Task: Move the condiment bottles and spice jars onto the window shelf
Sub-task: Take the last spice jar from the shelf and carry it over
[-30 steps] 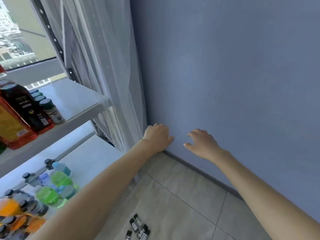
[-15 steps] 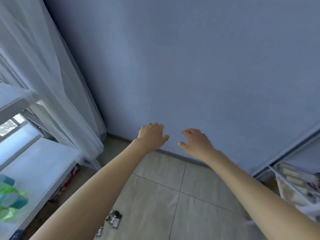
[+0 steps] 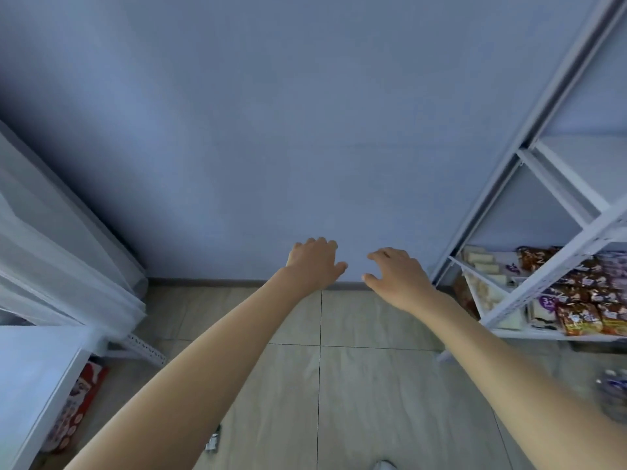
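Observation:
My left hand [image 3: 314,262] and my right hand [image 3: 397,278] reach out side by side in front of a blue wall, both empty with fingers loosely spread. No condiment bottle or spice jar on a shelf is in view. A small dark jar [image 3: 213,442] lies on the tiled floor under my left forearm, mostly hidden. The window shelf's white lower board [image 3: 30,378] shows at the bottom left, beside the sheer curtain [image 3: 57,266].
A white metal rack [image 3: 556,252] stands at the right, its low shelf packed with snack packets [image 3: 583,300]. A red printed box [image 3: 76,412] sits under the left board. A blurred clear bottle [image 3: 614,395] is at the far right on the beige tiles.
The view has swung right: the window shelf with its bottles has left the frame and the right rack with snacks has come in. Both hands stay empty and extended.

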